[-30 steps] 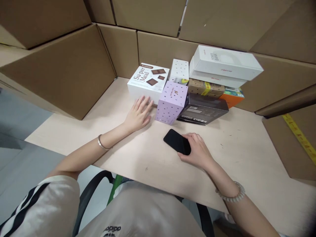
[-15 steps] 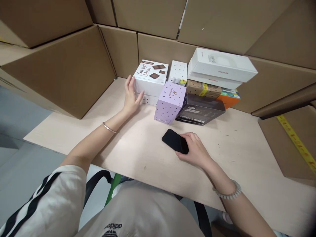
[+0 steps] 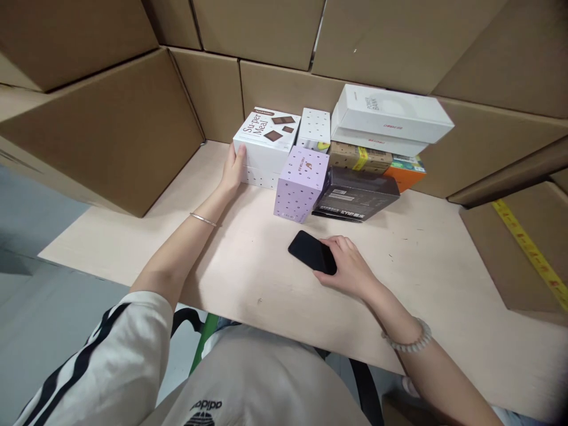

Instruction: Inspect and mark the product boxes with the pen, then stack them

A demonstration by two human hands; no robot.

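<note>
My left hand [image 3: 232, 168] rests along the left side of a white "Super Meal" box [image 3: 262, 155], its fingers stretched out and partly hidden behind the box's edge. That box lies on a white box with small dark marks [image 3: 260, 177]. My right hand [image 3: 348, 266] grips a black smartphone [image 3: 308, 251] by its right end, low over the table or on it; the dark screen faces up. Just beyond the phone stand a lilac patterned box [image 3: 298, 189] and a dark grey box [image 3: 357, 196].
Behind these, a white patterned box [image 3: 314, 125] stands beside two stacked white boxes, the upper a power bank box [image 3: 394, 115]. Below them are a brown taped box [image 3: 350, 157] and an orange box [image 3: 406, 174]. Large cardboard boxes [image 3: 110, 130] wall the wooden table [image 3: 248, 260].
My left hand has closed its spread thumb and fingers together and shifted onto the left side of the "Super Meal" box. My right hand keeps the phone in place. The view has moved slightly.
</note>
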